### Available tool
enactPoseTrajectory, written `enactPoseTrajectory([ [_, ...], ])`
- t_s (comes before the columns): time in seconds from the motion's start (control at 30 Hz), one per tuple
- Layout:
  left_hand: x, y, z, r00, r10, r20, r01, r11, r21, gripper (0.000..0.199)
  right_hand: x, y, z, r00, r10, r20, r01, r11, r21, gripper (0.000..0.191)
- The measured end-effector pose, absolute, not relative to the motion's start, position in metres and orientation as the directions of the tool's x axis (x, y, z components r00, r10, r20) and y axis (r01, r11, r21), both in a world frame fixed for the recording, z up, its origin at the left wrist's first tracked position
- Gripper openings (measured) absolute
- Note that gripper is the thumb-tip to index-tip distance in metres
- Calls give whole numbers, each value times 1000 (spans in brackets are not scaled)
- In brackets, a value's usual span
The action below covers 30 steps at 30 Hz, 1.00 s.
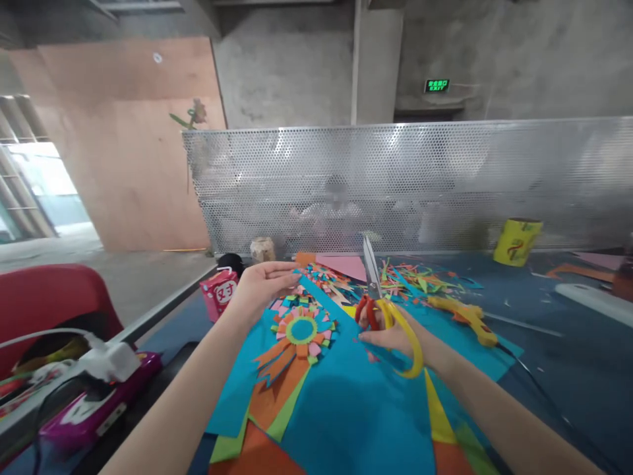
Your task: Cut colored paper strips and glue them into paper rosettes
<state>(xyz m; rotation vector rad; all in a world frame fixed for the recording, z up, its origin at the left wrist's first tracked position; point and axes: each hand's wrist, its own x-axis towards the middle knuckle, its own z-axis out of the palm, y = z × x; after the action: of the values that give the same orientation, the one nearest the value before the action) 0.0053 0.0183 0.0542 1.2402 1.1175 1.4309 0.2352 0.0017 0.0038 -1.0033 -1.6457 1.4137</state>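
The desk (578,359) has its left edge slanting past the pink drink carton (217,293), which sits close to the left wrist, and a metal screen (316,158) closes off the far side; the freest room lies right of the yellow glue gun (459,313), crossed by its cord. Forearms and the near end of the blue sheet (351,422) are cut off below, some right fingers are hidden behind the scissor handles, and a figure at the screen is too blurred to make out. The left hand (267,285) has its grip nearly closed, pinching the far end of a blue strip (322,293), whose long axis runs slantwise from there down toward the right hand (395,339), above the paper rosette (301,330). The right grip is curled around scissors (371,267), blades pointing up and away toward the screen; whether the blades are parted, I cannot tell.
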Motion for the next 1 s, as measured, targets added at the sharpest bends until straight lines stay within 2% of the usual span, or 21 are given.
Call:
enactPoseTrajectory([
  [0.1, -9, 24, 44, -159, 972, 174, -125, -195, 973, 26, 241, 5, -11, -399, 917, -12, 113, 37, -993, 40],
  [0.33, -24, 26, 35, -292, 941, 169, -148, -219, 964, 24, 249, 8, -15, -329, 944, -10, 119, 31, -992, 44],
  [0.67, -21, 25, 32, -299, 934, 196, -170, -254, 952, 28, 256, 18, -24, -96, 991, 95, -74, 88, -993, 44],
  [0.73, -16, 26, 32, -313, 925, 216, -237, -296, 925, 29, 258, 18, -23, -82, 990, 118, -93, 110, -990, 43],
  [0.8, -9, 25, 30, -323, 929, 180, -393, -304, 868, 29, 259, 17, -22, -89, 985, 148, -124, 137, -983, 40],
  [0.87, 1, 23, 25, -234, 970, 67, -575, -194, 795, 42, 258, 17, -24, -95, 979, 181, -171, 163, -972, 37],
  [0.9, 7, 21, 21, -121, 993, -4, -629, -73, 774, 52, 258, 17, -24, -89, 976, 198, -199, 178, -964, 35],
  [0.97, 22, 16, 11, 143, 980, -141, -616, 200, 762, 67, 255, 17, -26, -72, 974, 213, -239, 190, -952, 35],
  [1.0, 30, 13, 5, 277, 940, -201, -553, 327, 766, 68, 254, 17, -27, -63, 976, 208, -246, 187, -951, 36],
])
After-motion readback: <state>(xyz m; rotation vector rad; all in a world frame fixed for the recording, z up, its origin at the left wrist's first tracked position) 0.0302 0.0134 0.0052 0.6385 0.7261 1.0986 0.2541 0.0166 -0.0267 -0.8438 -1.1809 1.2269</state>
